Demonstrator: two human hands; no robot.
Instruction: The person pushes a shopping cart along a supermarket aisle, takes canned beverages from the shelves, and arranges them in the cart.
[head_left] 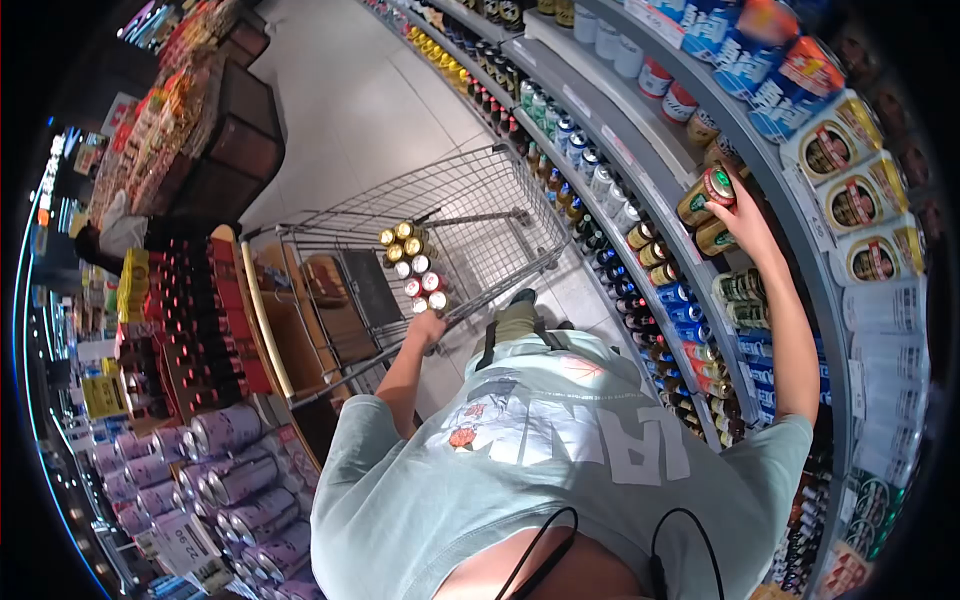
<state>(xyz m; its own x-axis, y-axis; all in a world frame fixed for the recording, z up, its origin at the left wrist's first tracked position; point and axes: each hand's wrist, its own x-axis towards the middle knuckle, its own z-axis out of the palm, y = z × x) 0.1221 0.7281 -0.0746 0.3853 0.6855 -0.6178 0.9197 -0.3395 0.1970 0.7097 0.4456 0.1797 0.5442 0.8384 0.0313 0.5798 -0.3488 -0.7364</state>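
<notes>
In my right hand (738,212) is a gold drink can (695,203) with a green and red end, tilted at the front of a shelf. Another gold can (714,238) sits just below it. My left hand (427,327) is closed at the side rim of a wire shopping cart (505,190); its fingertips are partly hidden. Right beside that hand, inside the cart, several cans stand in a cluster: gold-topped cans (402,232) at the far end, white and red ones (430,283) nearer my hand.
Curved shelves (590,110) packed with cans and bottles run along my right. Left of the cart are red-capped bottles (200,310) and stacked purple cans (235,480). Produce-like packaged goods fill a dark display bin (235,130) ahead, beside the tiled aisle floor (335,90).
</notes>
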